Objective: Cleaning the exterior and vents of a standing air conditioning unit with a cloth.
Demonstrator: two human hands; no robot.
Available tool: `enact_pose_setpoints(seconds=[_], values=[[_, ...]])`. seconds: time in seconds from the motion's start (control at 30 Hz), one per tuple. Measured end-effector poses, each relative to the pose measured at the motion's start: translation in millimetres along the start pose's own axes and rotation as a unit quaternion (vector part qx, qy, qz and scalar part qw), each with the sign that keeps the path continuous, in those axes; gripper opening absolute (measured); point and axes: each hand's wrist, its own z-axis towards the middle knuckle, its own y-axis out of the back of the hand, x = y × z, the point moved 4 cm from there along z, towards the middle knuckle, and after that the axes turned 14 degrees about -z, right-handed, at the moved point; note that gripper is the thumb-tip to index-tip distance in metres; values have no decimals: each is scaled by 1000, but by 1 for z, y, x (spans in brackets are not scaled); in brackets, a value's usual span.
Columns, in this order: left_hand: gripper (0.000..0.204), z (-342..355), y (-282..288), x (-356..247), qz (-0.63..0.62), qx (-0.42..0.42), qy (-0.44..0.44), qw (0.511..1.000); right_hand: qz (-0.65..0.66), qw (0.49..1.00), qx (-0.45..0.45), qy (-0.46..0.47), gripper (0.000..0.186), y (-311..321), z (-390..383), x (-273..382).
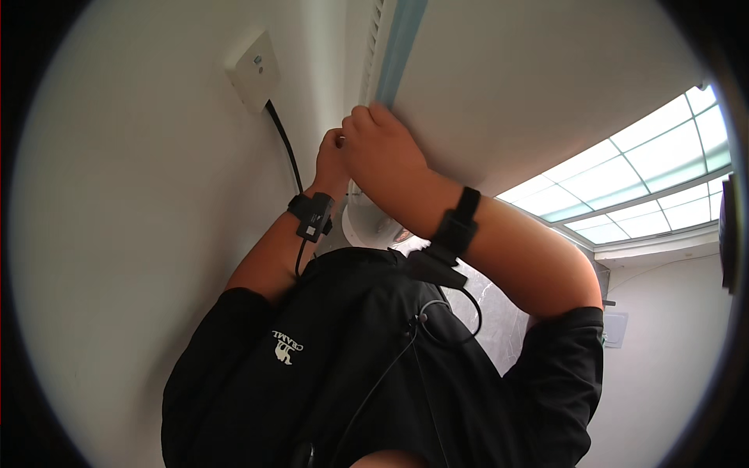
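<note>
My left hand [332, 160] and my right hand [384, 145] are raised together, touching or nearly so, beside a large white panelled appliance [499, 70]. Both sets of fingers are curled. A tiny pale, shiny spot shows between the hands; what they hold, if anything, is too small and hidden to name. Just beyond the right knuckles runs a blue strip [402, 51] along the appliance's edge, with a slotted white grille [373, 47] beside it. Each wrist wears a black strapped device, the left one [314, 216] with a cable.
A white wall [133, 195] stands close on my left. On it a square outlet plate [253, 72] has a black cable [285, 144] running down behind my left wrist. A bright gridded window [624, 171] is at the right. Grey marbled surface [499, 320] shows below my right arm.
</note>
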Motion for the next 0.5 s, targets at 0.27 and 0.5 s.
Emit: enact_pose_setpoints(seconds=[0.27, 0.5], values=[[29, -20, -17, 0, -108, -9, 97, 989, -53, 990, 113, 62, 34, -42, 26, 36], [31, -51, -14, 9, -204, -89, 224, 949, -8, 995, 79, 68, 29, -102, 22, 88]])
